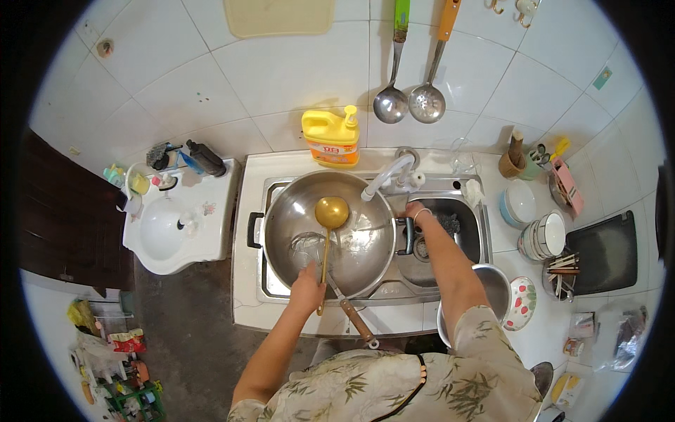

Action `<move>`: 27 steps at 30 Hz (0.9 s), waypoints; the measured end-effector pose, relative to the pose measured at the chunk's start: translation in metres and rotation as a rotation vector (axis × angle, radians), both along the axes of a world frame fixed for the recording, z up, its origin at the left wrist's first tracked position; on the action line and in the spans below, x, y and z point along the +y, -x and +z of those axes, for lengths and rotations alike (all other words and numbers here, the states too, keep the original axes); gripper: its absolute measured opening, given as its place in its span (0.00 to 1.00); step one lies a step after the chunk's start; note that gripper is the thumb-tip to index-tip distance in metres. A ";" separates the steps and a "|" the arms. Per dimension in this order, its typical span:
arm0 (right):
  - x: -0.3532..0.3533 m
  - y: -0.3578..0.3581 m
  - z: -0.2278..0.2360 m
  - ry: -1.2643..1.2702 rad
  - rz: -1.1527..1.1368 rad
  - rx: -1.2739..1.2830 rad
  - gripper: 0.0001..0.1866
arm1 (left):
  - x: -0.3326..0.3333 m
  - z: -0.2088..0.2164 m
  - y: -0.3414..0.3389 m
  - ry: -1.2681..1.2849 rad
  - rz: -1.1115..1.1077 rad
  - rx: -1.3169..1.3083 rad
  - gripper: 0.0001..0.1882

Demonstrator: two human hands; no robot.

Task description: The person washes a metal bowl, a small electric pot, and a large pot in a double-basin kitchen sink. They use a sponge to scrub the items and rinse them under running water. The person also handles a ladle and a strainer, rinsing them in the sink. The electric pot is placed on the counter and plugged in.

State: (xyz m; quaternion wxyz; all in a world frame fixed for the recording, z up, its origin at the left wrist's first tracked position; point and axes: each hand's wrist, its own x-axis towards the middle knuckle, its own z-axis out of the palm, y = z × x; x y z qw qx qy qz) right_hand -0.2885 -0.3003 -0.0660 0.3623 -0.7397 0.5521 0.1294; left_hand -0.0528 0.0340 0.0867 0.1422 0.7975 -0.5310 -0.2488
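A wide steel two-handled pan (283, 211) sits over the left basin. Inside it lies a golden ladle (332, 212), its long handle running toward me over the near rim. A wooden-handled utensil (357, 320) also leans across that rim; its head is hard to make out. My left hand (306, 288) is at the near rim, right beside the ladle handle; I cannot tell whether it grips anything. My right hand (418, 212) reaches into the right sink basin (464, 205), near the pan's right handle (405, 235), its fingers mostly hidden. A dark scouring pad (448, 224) lies in that basin.
A white faucet (397, 176) hangs over the pan's far right edge. Behind stands a yellow pump jug (330, 141). Stacked bowls (541, 235) and a metal basin (498, 288) occupy the right counter. Two ladles (408, 102) hang on the wall. A washbasin (158, 235) stands left.
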 end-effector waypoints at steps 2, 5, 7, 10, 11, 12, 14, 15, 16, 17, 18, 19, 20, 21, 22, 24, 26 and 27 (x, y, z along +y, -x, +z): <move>-0.002 0.010 0.011 0.112 -0.015 -0.053 0.27 | -0.009 -0.003 0.005 -0.044 0.038 0.021 0.32; 0.001 0.019 0.050 0.301 -0.309 -0.335 0.19 | -0.010 -0.028 0.000 -0.016 0.139 0.204 0.24; 0.026 0.014 0.117 -0.119 -0.647 -0.823 0.16 | -0.007 -0.038 -0.015 -0.041 0.290 0.561 0.18; 0.066 0.008 0.171 -0.446 -0.775 -1.201 0.16 | -0.017 -0.011 -0.024 -0.196 0.454 1.105 0.10; 0.078 0.004 0.174 -0.502 -0.750 -1.274 0.17 | -0.010 -0.006 -0.021 -0.171 0.432 1.123 0.10; 0.086 -0.004 0.176 -0.470 -0.753 -1.273 0.18 | -0.004 -0.002 -0.019 -0.134 0.408 1.140 0.10; 0.100 -0.016 0.168 -0.405 -0.769 -1.265 0.19 | 0.003 0.017 -0.013 -0.130 0.410 1.213 0.09; 0.104 -0.023 0.163 -0.353 -0.769 -1.258 0.19 | 0.008 0.023 -0.012 -0.151 0.405 1.244 0.09; 0.108 -0.029 0.158 -0.302 -0.768 -1.250 0.20 | 0.011 0.027 -0.012 -0.172 0.401 1.275 0.10; 0.111 -0.033 0.151 -0.250 -0.765 -1.242 0.21 | 0.014 0.031 -0.011 -0.193 0.397 1.305 0.10; 0.113 -0.036 0.135 -0.158 -0.663 -1.238 0.20 | 0.015 0.038 -0.008 -0.210 0.386 1.298 0.10; 0.119 -0.042 0.131 0.034 -0.482 -0.991 0.19 | 0.018 0.037 -0.009 -0.223 0.368 1.319 0.10; 0.125 -0.051 0.128 0.216 -0.300 -0.739 0.19 | 0.021 0.036 -0.010 -0.236 0.350 1.339 0.11; 0.134 -0.063 0.124 0.388 -0.119 -0.482 0.19 | 0.024 0.036 -0.011 -0.249 0.332 1.358 0.11; 0.145 -0.073 0.114 0.472 -0.029 -0.636 0.19 | 0.023 0.038 -0.008 -0.247 0.331 1.329 0.10; 0.157 -0.094 0.093 0.561 0.080 -0.758 0.19 | 0.022 0.049 -0.002 -0.220 0.300 1.322 0.11; 0.160 -0.105 0.082 0.571 0.114 -0.698 0.17 | 0.021 0.049 0.004 -0.185 0.300 1.297 0.11; 0.160 -0.108 0.094 0.483 0.220 -0.540 0.15 | 0.022 0.042 0.005 -0.158 0.321 1.273 0.11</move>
